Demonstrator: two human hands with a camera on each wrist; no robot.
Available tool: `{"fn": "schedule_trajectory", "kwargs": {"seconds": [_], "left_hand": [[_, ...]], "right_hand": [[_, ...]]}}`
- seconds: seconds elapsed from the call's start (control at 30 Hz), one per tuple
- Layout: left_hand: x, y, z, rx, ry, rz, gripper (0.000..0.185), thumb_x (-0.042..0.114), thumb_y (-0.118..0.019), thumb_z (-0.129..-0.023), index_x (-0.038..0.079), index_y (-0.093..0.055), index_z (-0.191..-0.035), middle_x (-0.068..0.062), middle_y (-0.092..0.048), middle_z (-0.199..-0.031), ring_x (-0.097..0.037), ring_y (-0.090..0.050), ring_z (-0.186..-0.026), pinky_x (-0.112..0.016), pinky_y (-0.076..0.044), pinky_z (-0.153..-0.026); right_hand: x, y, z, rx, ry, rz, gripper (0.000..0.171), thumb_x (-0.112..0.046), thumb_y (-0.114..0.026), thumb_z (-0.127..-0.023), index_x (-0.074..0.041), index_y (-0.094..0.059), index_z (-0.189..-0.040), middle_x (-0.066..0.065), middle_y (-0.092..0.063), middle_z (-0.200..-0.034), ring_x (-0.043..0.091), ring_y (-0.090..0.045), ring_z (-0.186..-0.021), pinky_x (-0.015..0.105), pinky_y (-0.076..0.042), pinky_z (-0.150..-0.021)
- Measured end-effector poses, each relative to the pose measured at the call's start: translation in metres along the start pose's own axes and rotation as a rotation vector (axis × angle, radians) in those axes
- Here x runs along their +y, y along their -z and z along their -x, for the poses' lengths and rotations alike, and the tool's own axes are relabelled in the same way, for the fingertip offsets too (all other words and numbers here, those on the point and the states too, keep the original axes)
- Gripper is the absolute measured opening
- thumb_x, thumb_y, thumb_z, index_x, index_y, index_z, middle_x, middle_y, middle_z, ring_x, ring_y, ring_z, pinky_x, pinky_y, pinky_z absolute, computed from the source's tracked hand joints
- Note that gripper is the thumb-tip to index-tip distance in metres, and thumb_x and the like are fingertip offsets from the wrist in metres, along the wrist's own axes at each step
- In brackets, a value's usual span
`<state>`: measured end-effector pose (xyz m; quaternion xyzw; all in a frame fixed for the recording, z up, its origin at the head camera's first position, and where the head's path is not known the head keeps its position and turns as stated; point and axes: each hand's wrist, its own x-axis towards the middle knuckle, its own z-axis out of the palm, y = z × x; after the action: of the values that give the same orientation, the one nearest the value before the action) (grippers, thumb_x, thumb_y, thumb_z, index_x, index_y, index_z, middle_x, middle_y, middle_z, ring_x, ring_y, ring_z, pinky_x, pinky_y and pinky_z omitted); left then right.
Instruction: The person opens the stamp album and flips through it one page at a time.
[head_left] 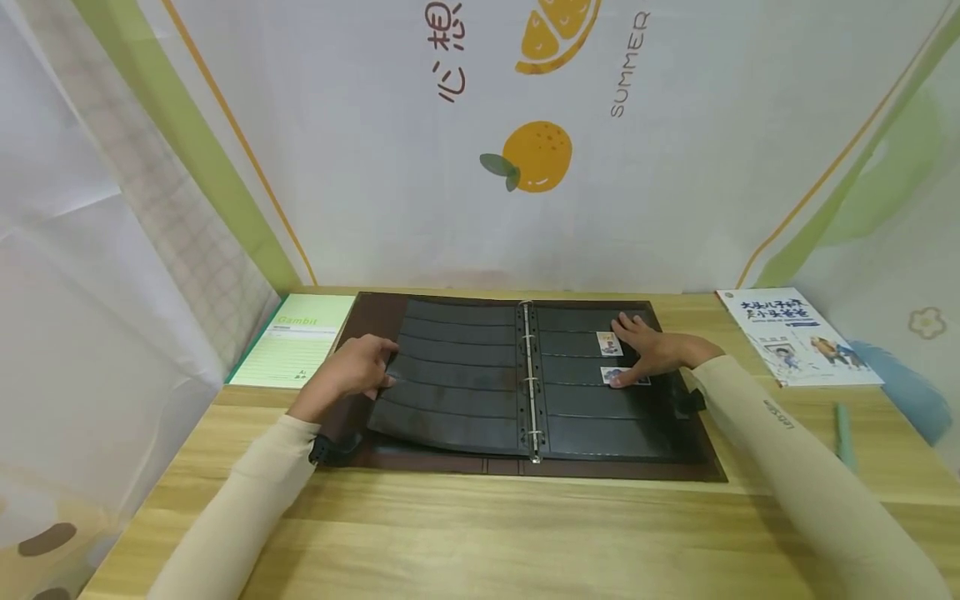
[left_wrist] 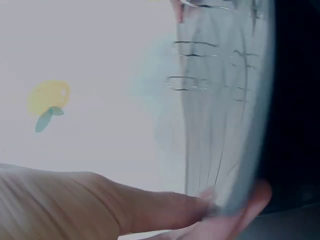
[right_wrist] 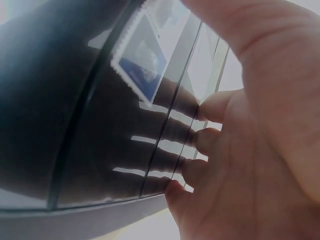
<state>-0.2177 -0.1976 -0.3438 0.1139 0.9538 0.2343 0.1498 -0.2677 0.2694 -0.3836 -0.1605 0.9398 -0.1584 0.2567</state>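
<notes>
A stamp album, a ring binder with black strip-pocket pages, lies open on the table. In the head view my left hand is at the left page's outer edge, which lifts a little. Seen from the left wrist, its thumb and fingers pinch the glossy page edge. My right hand rests on the right page, fingers spread. Two small stamps sit in that page's pockets: an upper stamp beside the fingers and a lower stamp partly under the thumb. One stamp shows in the right wrist view.
Left of the album lies a green-and-white notepad. A picture booklet lies at the far right, with a green pen-like stick nearer the front. Metal rings run down the album's middle. A printed cloth hangs behind the table.
</notes>
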Motion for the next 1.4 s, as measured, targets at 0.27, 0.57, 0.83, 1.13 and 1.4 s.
{"fn": "schedule_trajectory", "kwargs": {"seconds": [0.27, 0.57, 0.83, 1.13, 1.4], "left_hand": [[0.006, -0.019, -0.001, 0.140, 0.017, -0.225, 0.041, 0.006, -0.080, -0.083, -0.008, -0.067, -0.119, -0.022, -0.074, -0.091, -0.025, -0.069, -0.064, -0.037, -0.057, -0.064], [0.031, -0.041, -0.002, 0.284, 0.027, -0.422, 0.020, 0.016, -0.083, -0.082, 0.001, -0.071, -0.086, -0.018, -0.070, -0.076, -0.035, -0.068, -0.064, -0.044, -0.056, -0.053], [0.057, -0.049, -0.013, -0.103, -0.171, -0.292, 0.096, 0.046, -0.080, -0.084, 0.010, -0.032, -0.159, -0.021, -0.026, -0.166, -0.050, -0.019, -0.152, -0.068, -0.028, -0.116], [0.073, -0.064, -0.030, -0.287, -0.116, -0.347, 0.118, 0.055, -0.084, -0.075, 0.026, -0.013, -0.164, -0.013, 0.001, -0.172, -0.055, 0.007, -0.152, -0.081, -0.008, -0.113], [0.069, -0.072, -0.032, -0.320, -0.064, -0.382, 0.119, 0.056, -0.082, -0.075, 0.030, -0.008, -0.164, -0.008, 0.007, -0.172, -0.051, 0.009, -0.154, -0.081, -0.011, -0.113]], "right_hand": [[-0.001, 0.000, 0.002, 0.011, -0.002, 0.003, 0.128, -0.055, -0.082, -0.078, 0.005, -0.004, -0.160, 0.031, 0.010, -0.165, 0.052, 0.011, -0.152, 0.073, -0.008, -0.118], [-0.002, -0.008, 0.012, 0.137, 0.031, 0.087, 0.121, -0.054, -0.084, -0.076, 0.012, -0.020, -0.156, 0.036, -0.013, -0.162, 0.056, -0.014, -0.149, 0.070, -0.023, -0.116], [0.010, 0.000, 0.018, 0.313, -0.027, 0.138, 0.116, -0.057, -0.078, -0.081, 0.015, -0.024, -0.153, 0.038, -0.036, -0.140, 0.050, -0.039, -0.123, 0.064, -0.040, -0.101], [0.024, 0.006, 0.014, 0.320, -0.156, 0.141, 0.120, -0.066, -0.075, -0.078, 0.019, -0.029, -0.150, 0.037, -0.034, -0.133, 0.048, -0.037, -0.117, 0.063, -0.039, -0.099], [0.021, 0.003, 0.011, 0.315, -0.128, 0.071, 0.116, -0.056, -0.079, -0.081, 0.023, -0.026, -0.147, 0.038, -0.034, -0.130, 0.048, -0.038, -0.115, 0.062, -0.041, -0.098]]}}
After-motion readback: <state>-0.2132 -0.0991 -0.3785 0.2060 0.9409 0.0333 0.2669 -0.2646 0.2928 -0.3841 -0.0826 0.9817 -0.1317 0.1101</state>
